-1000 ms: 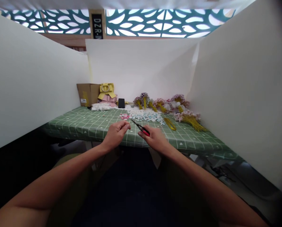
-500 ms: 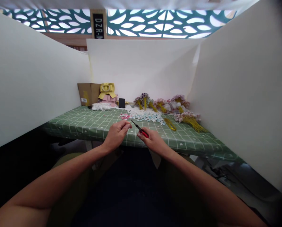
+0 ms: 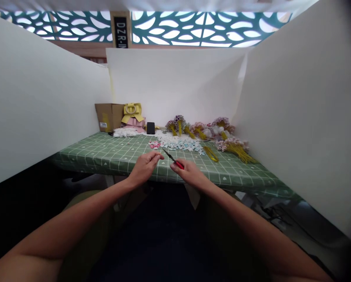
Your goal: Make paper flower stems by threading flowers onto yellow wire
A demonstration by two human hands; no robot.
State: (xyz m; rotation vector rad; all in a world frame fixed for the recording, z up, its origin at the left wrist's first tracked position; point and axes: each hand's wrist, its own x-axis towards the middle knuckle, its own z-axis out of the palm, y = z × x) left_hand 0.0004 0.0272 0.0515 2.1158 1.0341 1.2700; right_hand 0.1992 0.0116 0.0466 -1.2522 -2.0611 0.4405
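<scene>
We are gripping red-handled pliers in our right hand, tips pointing toward ten o'clock at our left hand, whose fingers are pinching narrowly, on what we cannot tell. Loose paper flowers are lying at twelve o'clock on the table. We judge a trimming step is underway, needing steady alignment.

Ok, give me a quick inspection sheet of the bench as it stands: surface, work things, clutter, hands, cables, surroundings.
Surface: green checked tablecloth, flat.
Job's things: red-handled pliers, tip pointing toward the left hand; whether that hand pinches anything is too small to tell.
Clutter: loose white, blue and pink petals; yellow-stemmed flower bunches; cardboard box; yellow bow; small black object.
Hands: left hand with fingers pinched together; right hand gripping the pliers' handles.
Cables: nothing seen on the cloth.
Surroundings: white partition boards on three sides; teal lattice panel above.
</scene>
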